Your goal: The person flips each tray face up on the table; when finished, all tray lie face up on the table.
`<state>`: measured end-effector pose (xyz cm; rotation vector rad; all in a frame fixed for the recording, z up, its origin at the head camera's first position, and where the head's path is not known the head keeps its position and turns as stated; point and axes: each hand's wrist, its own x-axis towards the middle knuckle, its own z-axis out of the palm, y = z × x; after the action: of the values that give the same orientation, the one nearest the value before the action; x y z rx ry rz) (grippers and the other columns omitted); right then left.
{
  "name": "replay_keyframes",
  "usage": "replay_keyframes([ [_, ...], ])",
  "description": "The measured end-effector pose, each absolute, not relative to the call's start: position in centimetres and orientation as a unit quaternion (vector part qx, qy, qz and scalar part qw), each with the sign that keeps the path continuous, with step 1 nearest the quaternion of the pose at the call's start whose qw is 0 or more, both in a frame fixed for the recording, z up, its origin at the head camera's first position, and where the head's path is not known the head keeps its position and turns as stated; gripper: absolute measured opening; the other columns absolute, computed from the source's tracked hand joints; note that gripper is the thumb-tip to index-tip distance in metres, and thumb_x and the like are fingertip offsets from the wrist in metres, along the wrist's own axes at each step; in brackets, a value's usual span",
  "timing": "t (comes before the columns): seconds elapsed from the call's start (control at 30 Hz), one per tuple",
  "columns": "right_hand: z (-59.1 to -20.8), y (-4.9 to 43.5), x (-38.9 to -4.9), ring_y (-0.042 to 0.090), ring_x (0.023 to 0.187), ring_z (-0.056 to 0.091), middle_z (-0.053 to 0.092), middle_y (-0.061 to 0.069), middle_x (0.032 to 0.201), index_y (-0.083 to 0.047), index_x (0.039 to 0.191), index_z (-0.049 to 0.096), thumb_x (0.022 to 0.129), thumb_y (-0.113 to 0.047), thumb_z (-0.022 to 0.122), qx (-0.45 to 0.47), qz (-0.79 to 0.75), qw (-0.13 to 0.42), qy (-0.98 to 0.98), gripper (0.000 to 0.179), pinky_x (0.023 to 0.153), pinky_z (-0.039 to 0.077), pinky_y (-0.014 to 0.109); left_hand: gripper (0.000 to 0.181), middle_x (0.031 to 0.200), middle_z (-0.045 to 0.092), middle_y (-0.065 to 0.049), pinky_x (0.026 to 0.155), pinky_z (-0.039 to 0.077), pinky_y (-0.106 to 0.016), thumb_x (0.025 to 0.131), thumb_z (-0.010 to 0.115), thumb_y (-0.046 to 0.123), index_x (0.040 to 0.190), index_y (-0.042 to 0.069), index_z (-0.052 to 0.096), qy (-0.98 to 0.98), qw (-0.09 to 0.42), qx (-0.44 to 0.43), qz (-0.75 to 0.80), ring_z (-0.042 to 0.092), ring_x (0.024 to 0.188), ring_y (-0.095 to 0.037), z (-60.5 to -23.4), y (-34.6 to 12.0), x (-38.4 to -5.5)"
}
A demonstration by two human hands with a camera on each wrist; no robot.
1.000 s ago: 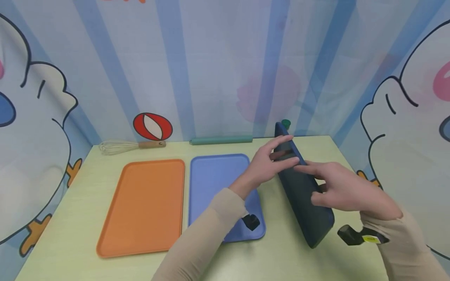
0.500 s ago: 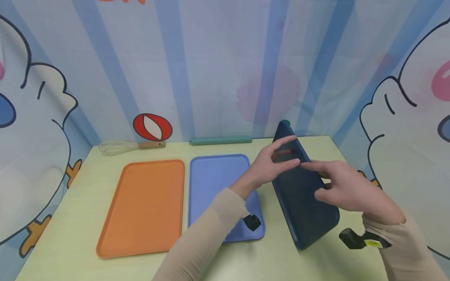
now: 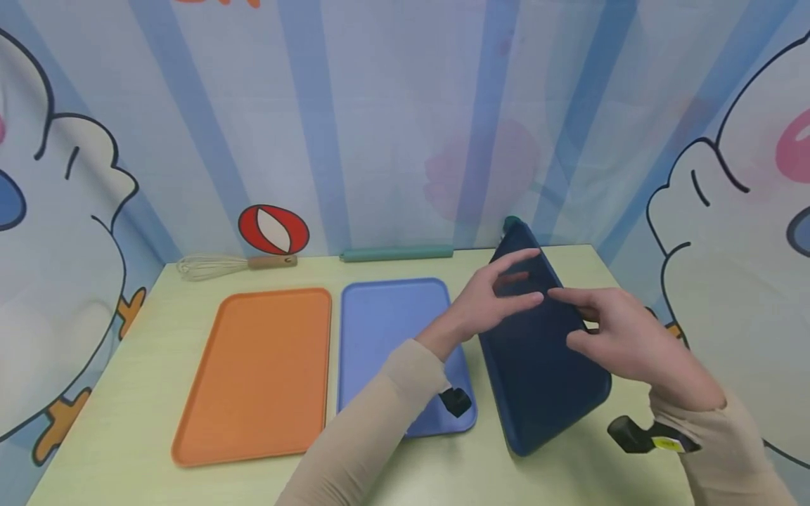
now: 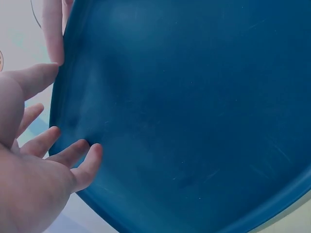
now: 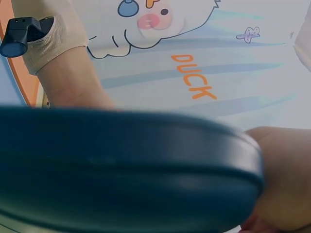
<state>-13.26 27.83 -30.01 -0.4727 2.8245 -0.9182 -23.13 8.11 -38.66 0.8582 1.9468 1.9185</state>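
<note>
A dark blue tray stands tilted on the right side of the table, its inner face turned toward the left and the head camera. My right hand grips its raised long edge, thumb in front of the face; the rest of its fingers are mostly hidden. The left hand is at the upper part of the same edge, fingers spread and fairly straight. In the left wrist view the left thumb meets the rim and the fingertips overlap the inner face. The right wrist view shows the tray's rim up close.
A lighter blue tray lies flat under the left forearm, with an orange tray to its left. Along the back edge are a whisk and a teal rod. A small green object shows behind the dark tray's top corner.
The dark blue tray has turned so its inner face shows more widely, its lower edge swinging to the left. Both hands have stayed nearly in place.
</note>
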Motion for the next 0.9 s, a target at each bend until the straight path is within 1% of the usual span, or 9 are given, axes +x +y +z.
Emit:
replay_keyframes([
  [0.1,-30.1,28.0,-13.3,0.053,0.140,0.048,0.047,0.033,0.155,0.008,0.153,0.047,0.091,0.007,0.059,-0.153,-0.307,0.060,0.937,0.063,0.052,0.042,0.032,0.065,0.165,0.035,0.020,0.104,0.053,-0.030,0.100,0.075,0.022,0.156,0.039,0.048,0.670,0.139,0.301,0.665,0.047,0.148,-0.018,-38.7,8.2,-23.1],
  [0.3,-30.2,28.6,-13.3,0.053,0.139,0.048,0.046,0.033,0.156,0.007,0.153,0.047,0.093,0.005,0.057,-0.138,-0.312,0.053,0.939,0.061,0.065,0.048,0.030,0.065,0.165,0.036,0.020,0.104,0.052,-0.031,0.099,0.076,0.022,0.156,0.038,0.049,0.670,0.142,0.303,0.662,0.048,0.147,-0.017,-38.9,8.3,-23.2],
  [0.43,-30.3,29.2,-13.3,0.055,0.142,0.044,0.041,0.032,0.160,0.004,0.156,0.045,0.095,0.005,0.055,-0.125,-0.338,0.055,0.931,0.062,0.057,0.046,0.033,0.061,0.163,0.040,0.017,0.101,0.053,-0.032,0.099,0.076,0.025,0.154,0.037,0.052,0.689,0.133,0.284,0.654,0.052,0.143,-0.018,-39.5,7.8,-23.2],
  [0.53,-30.5,29.6,-13.3,0.057,0.143,0.041,0.039,0.031,0.162,0.002,0.157,0.045,0.095,0.005,0.055,-0.115,-0.350,0.049,0.928,0.063,0.052,0.042,0.034,0.055,0.159,0.048,0.011,0.100,0.055,-0.034,0.100,0.075,0.025,0.152,0.031,0.056,0.713,0.121,0.258,0.640,0.056,0.139,-0.023,-40.3,7.2,-23.3],
  [0.63,-30.7,30.1,-13.4,0.057,0.143,0.041,0.040,0.029,0.162,-0.001,0.157,0.046,0.095,0.004,0.055,-0.104,-0.351,0.042,0.930,0.063,0.051,0.041,0.035,0.052,0.155,0.054,0.001,0.101,0.056,-0.037,0.100,0.075,0.022,0.150,0.024,0.059,0.736,0.130,0.217,0.628,0.058,0.138,-0.028,-41.2,6.4,-23.5],
  [0.7,-30.7,30.5,-13.4,0.056,0.144,0.040,0.039,0.028,0.163,-0.002,0.157,0.047,0.095,0.003,0.054,-0.096,-0.355,0.042,0.929,0.063,0.050,0.039,0.036,0.054,0.155,0.054,-0.005,0.103,0.055,-0.041,0.100,0.075,0.020,0.151,0.021,0.058,0.749,0.148,0.188,0.618,0.057,0.139,-0.031,-41.8,5.9,-23.5],
  [0.8,-30.8,31.2,-13.5,0.056,0.144,0.040,0.039,0.028,0.163,-0.003,0.157,0.047,0.095,0.004,0.052,-0.095,-0.367,0.039,0.924,0.062,0.048,0.038,0.038,0.058,0.158,0.050,-0.012,0.105,0.054,-0.045,0.099,0.076,0.020,0.153,0.019,0.055,0.766,0.179,0.147,0.600,0.056,0.139,-0.034,-42.5,5.3,-23.4],
  [0.87,-30.9,31.6,-13.6,0.056,0.145,0.038,0.038,0.028,0.164,-0.003,0.157,0.047,0.096,0.006,0.051,-0.099,-0.381,0.037,0.918,0.062,0.048,0.038,0.038,0.061,0.159,0.048,-0.015,0.106,0.053,-0.048,0.098,0.077,0.021,0.154,0.019,0.053,0.775,0.193,0.131,0.588,0.056,0.138,-0.034,-43.0,4.9,-23.3],
  [0.9,-30.9,31.8,-13.6,0.056,0.146,0.037,0.038,0.027,0.164,-0.004,0.157,0.047,0.096,0.006,0.051,-0.101,-0.384,0.036,0.917,0.062,0.050,0.039,0.037,0.062,0.160,0.047,-0.016,0.106,0.053,-0.049,0.098,0.077,0.021,0.155,0.019,0.052,0.777,0.199,0.126,0.583,0.057,0.138,-0.034,-43.2,4.7,-23.2],
])
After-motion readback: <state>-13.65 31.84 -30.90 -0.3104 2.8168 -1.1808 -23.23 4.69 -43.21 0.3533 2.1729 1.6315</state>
